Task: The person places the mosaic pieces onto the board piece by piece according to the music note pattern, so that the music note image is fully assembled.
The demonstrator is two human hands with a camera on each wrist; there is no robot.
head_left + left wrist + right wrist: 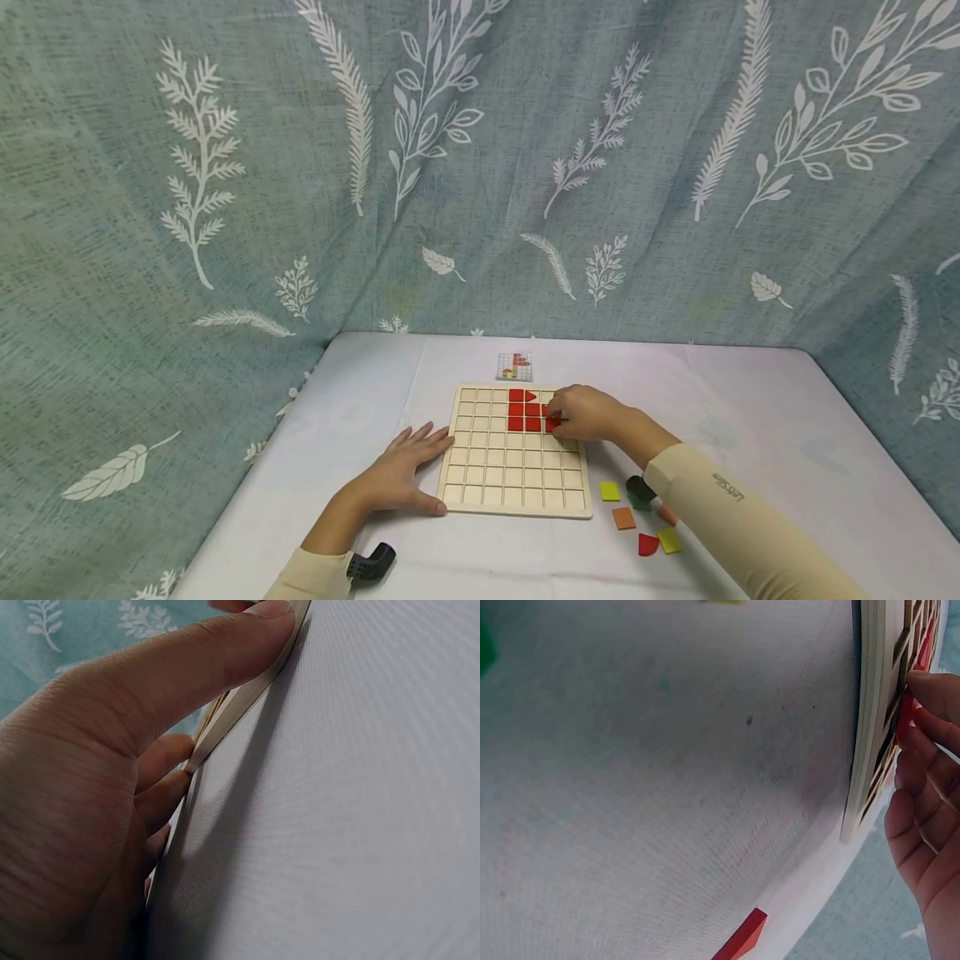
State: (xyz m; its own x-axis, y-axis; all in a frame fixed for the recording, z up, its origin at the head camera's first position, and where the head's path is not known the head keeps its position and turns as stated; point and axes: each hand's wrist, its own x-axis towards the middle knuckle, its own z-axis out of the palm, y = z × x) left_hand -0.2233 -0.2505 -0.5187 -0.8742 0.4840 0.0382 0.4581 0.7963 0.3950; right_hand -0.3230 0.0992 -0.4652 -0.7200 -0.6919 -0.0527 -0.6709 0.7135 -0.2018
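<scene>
From my end, I see the board (497, 476) at the centre of the head frame, below the middle, on the white table (750, 433). The right hand (588, 412) is over its upper right part, and the right wrist view shows me thumb and finger pinched on a red tile (907, 711) at the upper right. I cannot tell whether it is fully seated. Just left of that hand, other red tiles (532, 423) fill cells in three rows. The left hand (401, 471) has its fingers apart and straight, touching the board's left edge, thumb by the lower left corner. A small card (514, 367) lies just above the board; toward the lower right I see loose pieces (623, 518) in yellow, orange, green and red.
</scene>
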